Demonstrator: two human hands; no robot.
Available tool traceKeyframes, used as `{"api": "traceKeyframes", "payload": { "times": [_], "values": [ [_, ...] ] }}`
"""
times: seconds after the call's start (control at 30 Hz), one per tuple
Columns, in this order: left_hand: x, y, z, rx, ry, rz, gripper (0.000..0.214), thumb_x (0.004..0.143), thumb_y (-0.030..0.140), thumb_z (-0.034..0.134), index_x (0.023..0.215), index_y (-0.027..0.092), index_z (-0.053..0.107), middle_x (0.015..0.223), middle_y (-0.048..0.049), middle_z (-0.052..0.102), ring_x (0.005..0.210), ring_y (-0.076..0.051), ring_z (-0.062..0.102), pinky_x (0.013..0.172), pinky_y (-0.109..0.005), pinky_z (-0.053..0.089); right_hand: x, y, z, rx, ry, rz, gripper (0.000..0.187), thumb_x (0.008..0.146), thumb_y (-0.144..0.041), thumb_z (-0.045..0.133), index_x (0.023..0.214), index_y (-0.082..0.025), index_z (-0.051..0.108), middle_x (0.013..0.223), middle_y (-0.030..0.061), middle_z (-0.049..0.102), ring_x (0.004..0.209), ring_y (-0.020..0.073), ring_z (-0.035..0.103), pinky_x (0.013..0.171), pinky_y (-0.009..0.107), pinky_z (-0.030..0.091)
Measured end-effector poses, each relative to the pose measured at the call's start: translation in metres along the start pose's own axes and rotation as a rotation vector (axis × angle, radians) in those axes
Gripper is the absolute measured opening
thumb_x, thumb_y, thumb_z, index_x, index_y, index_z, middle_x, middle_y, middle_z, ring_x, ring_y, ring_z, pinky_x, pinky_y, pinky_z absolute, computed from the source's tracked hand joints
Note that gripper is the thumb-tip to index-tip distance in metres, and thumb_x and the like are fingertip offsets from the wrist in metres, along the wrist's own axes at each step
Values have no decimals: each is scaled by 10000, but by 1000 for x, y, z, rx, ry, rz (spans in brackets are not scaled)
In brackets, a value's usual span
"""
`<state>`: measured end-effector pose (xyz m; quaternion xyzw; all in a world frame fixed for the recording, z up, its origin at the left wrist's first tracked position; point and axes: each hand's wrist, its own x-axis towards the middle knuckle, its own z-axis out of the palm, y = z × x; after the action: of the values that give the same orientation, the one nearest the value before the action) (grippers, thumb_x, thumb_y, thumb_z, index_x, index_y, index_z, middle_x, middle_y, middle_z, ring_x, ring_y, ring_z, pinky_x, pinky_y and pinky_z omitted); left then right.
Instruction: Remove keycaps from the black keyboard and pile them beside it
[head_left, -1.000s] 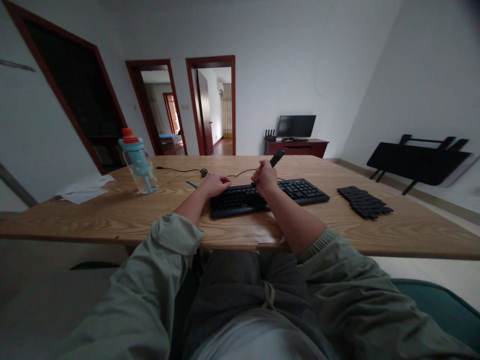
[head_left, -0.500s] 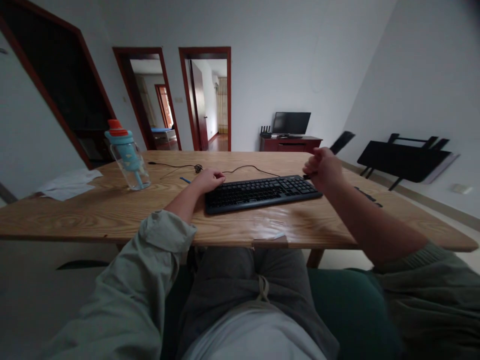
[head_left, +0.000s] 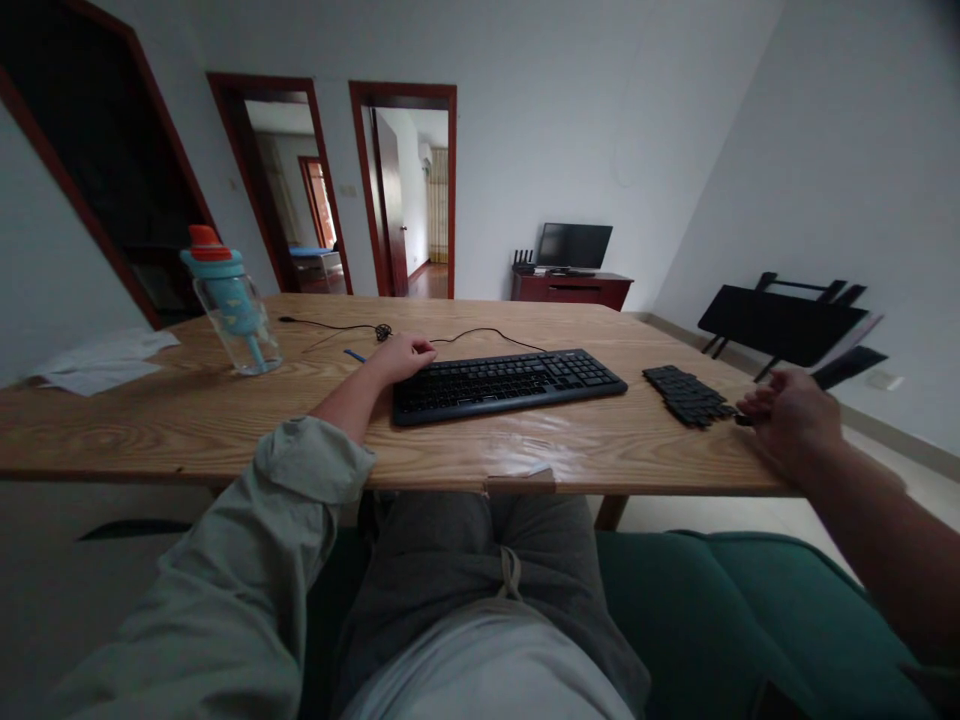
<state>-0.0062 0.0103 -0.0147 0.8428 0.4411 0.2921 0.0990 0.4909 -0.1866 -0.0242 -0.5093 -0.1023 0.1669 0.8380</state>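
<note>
A black keyboard (head_left: 510,388) lies on the wooden table in front of me, and some of its keys look bare along the near edge. My left hand (head_left: 405,357) is closed over the keyboard's far left corner, fingers curled at its edge. Off to the right, my right hand (head_left: 791,415) is closed round a black tool (head_left: 851,367) with a broad flat end sticking out behind the fist. At the fist's front, a small dark piece, partly hidden, is close to the table. Beside it lie several black keycaps (head_left: 684,395), set out in rows.
A clear bottle (head_left: 240,320) with a blue and red lid stands at the left, near white paper (head_left: 105,362). The keyboard's black cable (head_left: 487,331) runs along the far side. A blue pen-like stick (head_left: 355,355) lies by my left wrist.
My right hand has moved from above the keyboard's right end to the right, beside the keycaps, still gripping the black tool. The view has turned slightly right; my left hand stays at the keyboard.
</note>
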Motion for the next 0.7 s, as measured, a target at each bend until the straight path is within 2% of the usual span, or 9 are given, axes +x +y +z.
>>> {"api": "traceKeyframes", "payload": {
  "times": [0.1,0.27,0.43,0.63,0.7],
  "values": [
    [-2,3,-2,23,2,-18,292,778,380,595,878,165,765,787,-58,730,686,-193,612,652,-288,448,1,13,4,-74,-135,-102,347,812,-151,521,500,-230,390,462,-67,287,406,82,273,434,303,208],
    [-2,3,-1,14,-6,-21,302,786,389,585,891,168,762,793,-56,730,691,-194,613,626,-290,431,6,19,8,-84,-132,-102,311,811,-151,559,539,-223,427,492,-66,326,430,83,313,473,311,258],
    [0,0,-1,3,-7,-11,277,789,362,593,899,170,759,817,-55,738,713,-189,620,661,-286,443,9,22,6,-109,-217,-25,387,822,-172,579,499,-229,372,473,-53,308,449,95,320,483,302,297],
    [-3,5,-3,-11,-3,-37,275,790,360,592,885,158,752,798,-58,728,700,-186,612,631,-280,420,1,17,2,-132,-264,-16,391,816,-203,579,484,-226,376,467,-45,308,442,91,331,460,291,302],
    [-3,5,-3,-15,-3,-31,278,790,365,587,880,157,749,800,-59,726,702,-188,610,628,-284,414,-3,14,2,-117,-201,-28,384,792,-173,593,481,-219,373,466,-46,312,429,82,326,440,284,283]
  ]
}}
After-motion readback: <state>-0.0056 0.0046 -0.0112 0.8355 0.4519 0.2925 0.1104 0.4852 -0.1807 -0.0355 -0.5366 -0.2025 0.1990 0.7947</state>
